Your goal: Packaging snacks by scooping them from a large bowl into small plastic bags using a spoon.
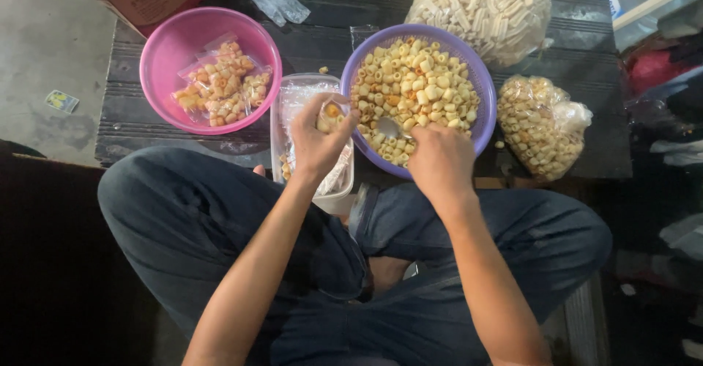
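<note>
The left hand (316,140) pinches a small clear bag (331,117) between thumb and curled fingers, its mouth turned toward the purple bowl (485,109) just beyond the fingertips; the bag already shows a few pale ring-shaped snacks (414,87) inside. The right hand (439,159) dips over the near rim of that bowl, fingers curled down into the snacks, though whether they close on any I cannot tell. Filling would go best, I judge, with the bag mouth kept wide and close against the rim, so pieces drop in rather than spill onto the dark slatted board (124,117). Under the left palm lies a clear tub of empty bags (293,95); past the knuckles to the left stands a pink bowl (157,51) of filled packets, apart. To the right of the right fingers a bulging sack (542,120) crowds the purple bowl, leaving little room there; the knees hem in the near side
</note>
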